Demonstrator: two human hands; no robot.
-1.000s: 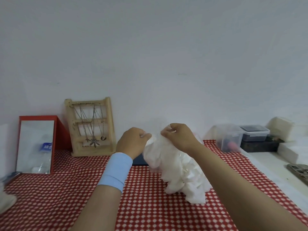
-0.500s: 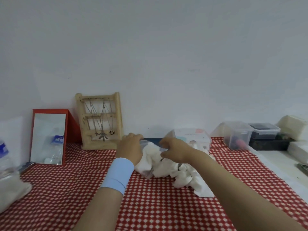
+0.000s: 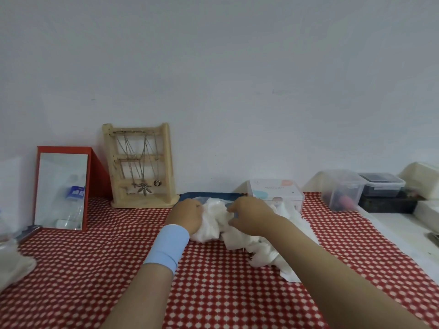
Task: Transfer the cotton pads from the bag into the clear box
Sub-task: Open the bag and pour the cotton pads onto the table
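A clear plastic bag stuffed with white cotton pads (image 3: 213, 222) lies on the red checked tablecloth (image 3: 213, 293) in the middle. My left hand (image 3: 187, 213) grips its left end and my right hand (image 3: 249, 216) grips its top right; the bag's mouth is hidden between them. More white cotton (image 3: 268, 255) trails to the right under my right forearm. A clear box with a white printed lid (image 3: 275, 193) stands just behind my right hand. A dark blue flat thing (image 3: 206, 195) lies behind the bag.
A wooden jewellery stand (image 3: 140, 167) and a red-framed mirror (image 3: 61, 188) lean on the wall at the left. Clear containers (image 3: 342, 188) and a dark-lidded box (image 3: 380, 186) stand at the right. A plastic bag (image 3: 11, 264) lies at the far left edge.
Both hands have lowered the bag of cotton from chest height down onto the tablecloth, and the clear box behind it has come into view.
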